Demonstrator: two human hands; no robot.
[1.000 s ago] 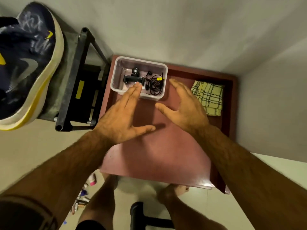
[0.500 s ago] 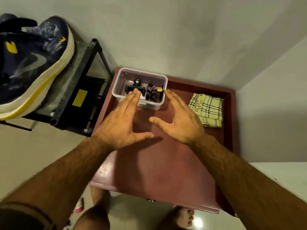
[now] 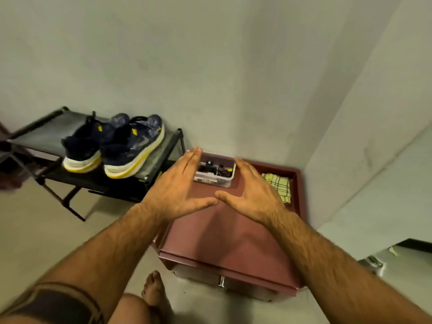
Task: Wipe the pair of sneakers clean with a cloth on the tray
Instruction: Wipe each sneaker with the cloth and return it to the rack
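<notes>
Two dark blue sneakers [image 3: 117, 148] with white and yellow soles stand side by side on a black shoe rack [image 3: 161, 155] at the left. A folded yellow checked cloth [image 3: 281, 185] lies at the far right of the reddish-brown tray-like top of a cabinet [image 3: 224, 235]. My left hand [image 3: 177, 190] and my right hand [image 3: 252, 195] hover flat over the cabinet top, fingers straight, thumb tips almost touching. Both hands hold nothing.
A clear plastic box [image 3: 216, 171] with small dark gadgets and a cable sits at the cabinet's far left corner, between my fingertips. Grey walls close in behind and to the right. A metal object [image 3: 397, 258] sits low at the right. My bare foot [image 3: 154, 291] stands on the floor.
The view has tilted up and pulled back, so both sneakers and the rack show fully. My hands have come closer together, thumbs now nearly meeting.
</notes>
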